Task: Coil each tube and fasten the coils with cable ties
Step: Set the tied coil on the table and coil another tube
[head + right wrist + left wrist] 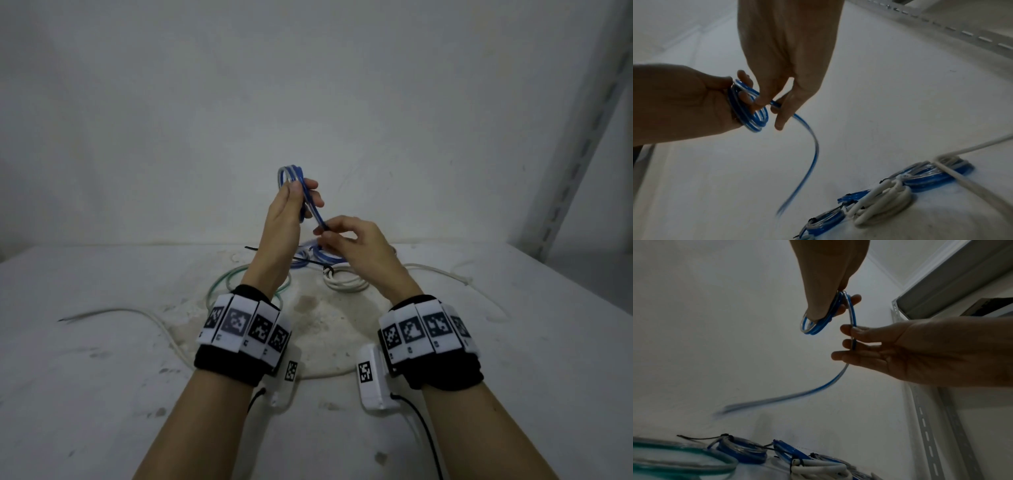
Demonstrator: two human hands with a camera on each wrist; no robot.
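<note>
My left hand (287, 209) is raised above the table and grips a small coil of blue tube (291, 173), its fingers curled round the loops (812, 331). My right hand (346, 236), just right of it and lower, pinches the tube's loose stretch (774, 104) between thumb and fingers. The free tail (797, 395) hangs down and is blurred. Tied blue coils (931, 177) and a tied white coil (884, 209) lie on the table behind my hands.
A loose green tube (222, 284) lies under my left wrist. A long white tube (137, 313) trails off left and another runs right. A black cable tie (253, 248) lies by the blue coils. The white table (102, 377) meets a wall; a shelf upright (582, 137) stands right.
</note>
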